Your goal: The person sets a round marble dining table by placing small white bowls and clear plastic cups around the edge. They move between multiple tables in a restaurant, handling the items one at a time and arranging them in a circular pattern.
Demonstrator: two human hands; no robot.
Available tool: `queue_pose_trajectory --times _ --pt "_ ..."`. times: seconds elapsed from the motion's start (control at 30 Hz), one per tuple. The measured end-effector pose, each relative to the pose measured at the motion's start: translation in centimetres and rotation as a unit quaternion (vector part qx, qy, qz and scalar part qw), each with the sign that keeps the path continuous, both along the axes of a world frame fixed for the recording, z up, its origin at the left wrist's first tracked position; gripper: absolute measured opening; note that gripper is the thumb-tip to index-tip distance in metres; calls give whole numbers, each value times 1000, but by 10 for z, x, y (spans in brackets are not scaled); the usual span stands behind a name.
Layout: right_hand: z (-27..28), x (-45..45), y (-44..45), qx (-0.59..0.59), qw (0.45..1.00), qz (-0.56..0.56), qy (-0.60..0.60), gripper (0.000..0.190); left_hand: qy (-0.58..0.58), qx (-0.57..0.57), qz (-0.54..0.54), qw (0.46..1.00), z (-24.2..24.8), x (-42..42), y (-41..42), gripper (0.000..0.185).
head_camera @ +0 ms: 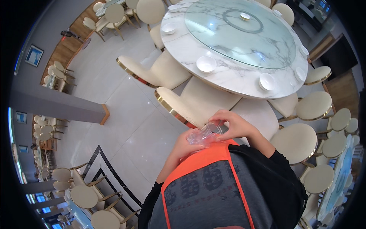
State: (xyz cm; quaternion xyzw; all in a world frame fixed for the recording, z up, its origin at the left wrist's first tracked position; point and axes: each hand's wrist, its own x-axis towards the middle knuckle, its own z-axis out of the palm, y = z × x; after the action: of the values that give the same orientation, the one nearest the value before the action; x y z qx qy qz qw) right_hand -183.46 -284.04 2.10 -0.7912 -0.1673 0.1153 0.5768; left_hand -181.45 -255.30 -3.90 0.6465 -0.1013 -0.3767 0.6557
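Close in front of my orange apron, my left hand (186, 144) is closed around a clear crinkled plastic wrapper (198, 138). My right hand (233, 124) holds the rim of a clear cup (214, 129) between thumb and fingers; its lower end meets the wrapper. Whether the cup is glass or plastic, or one of several nested, I cannot tell. Beyond my hands stands a round marble-look table (183, 51) with a glass turntable (211, 43). White bowls (206, 64) are set around its edge, and a small one (245, 16) sits on the turntable.
Cream padded chairs with gold trim surround the table; one chair back (177, 106) is just beyond my hands, and another (294, 143) is on the right. A grey pillar (63, 104) stands at the left. More tables and chairs line both sides of the tiled floor (134, 131).
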Motion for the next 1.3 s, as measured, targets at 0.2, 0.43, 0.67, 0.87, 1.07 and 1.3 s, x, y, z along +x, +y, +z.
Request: queue_pose_trajectory --times 0.2,0.43,0.67,0.87,1.07,1.3 --pt "-21 -9 -34 49 999 -11 13 65 57 11 -27 998 12 2 -32 60" --pt "-31 -29 -63 82 992 -91 28 60 35 24 -16 999 3 -2 -62 55" --pt "-35 -36 -66 52 988 -127 -69 11 66 11 26 997 -7 -1 -81 55" --pt "-37 -40 -85 51 960 -249 -114 8 30 4 11 999 7 5 -106 50" --pt "-49 -24 -137 0 857 -477 -194 9 35 9 112 993 -19 2 -80 54" --pt "-128 24 -186 -145 834 -479 -233 7 11 38 110 993 0 -4 -81 49"
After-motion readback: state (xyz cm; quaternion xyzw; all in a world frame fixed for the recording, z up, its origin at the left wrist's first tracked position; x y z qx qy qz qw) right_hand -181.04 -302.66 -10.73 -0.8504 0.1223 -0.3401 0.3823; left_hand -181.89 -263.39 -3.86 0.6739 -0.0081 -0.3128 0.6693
